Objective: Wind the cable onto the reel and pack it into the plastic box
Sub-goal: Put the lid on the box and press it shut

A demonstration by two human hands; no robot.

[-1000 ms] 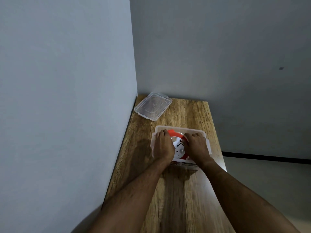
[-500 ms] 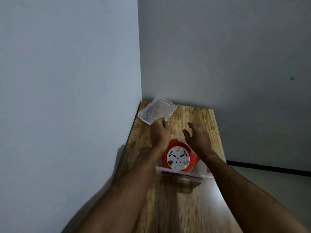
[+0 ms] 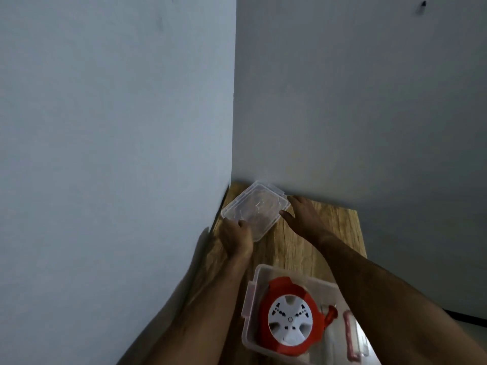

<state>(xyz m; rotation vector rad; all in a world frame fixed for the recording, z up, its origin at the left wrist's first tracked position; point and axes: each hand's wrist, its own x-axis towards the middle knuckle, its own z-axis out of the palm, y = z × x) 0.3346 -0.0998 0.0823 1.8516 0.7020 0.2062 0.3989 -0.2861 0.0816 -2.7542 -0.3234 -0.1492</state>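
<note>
Two plain grey-blue walls point(image 3: 105, 127) meet in a corner and fill most of the view; a small dark mark point(image 3: 422, 4) sits high on the right-hand wall

Narrow wooden table with brown grain point(image 3: 303, 248) is pushed into that corner, its left edge against the left wall

Clear rectangular plastic box point(image 3: 266, 275) stands at the near end of the table, open-topped, with pinkish clip latches on its left and right rims. The right forearm crosses over its far right corner

Round red cable reel with a white socket face point(image 3: 290, 318) lies flat inside the box, socket face up, toward the left side of the box. A red plug-like piece point(image 3: 331, 315) sits just beside the reel's right edge; cable windings cannot be made out from this angle

Clear flat plastic lid point(image 3: 257, 210) lies at the far end of the table, turned at an angle, well apart from the box, its far corner close to the wall corner

Left hand point(image 3: 237, 238): at the lid's near-left edge, fingers curled onto the rim, touching it; whether it is gripping cannot be told

Right hand point(image 3: 300, 214): at the lid's right edge, fingers spread and extended, fingertips touching the rim, not closed around it

Lid not visibly raised off the table
</note>
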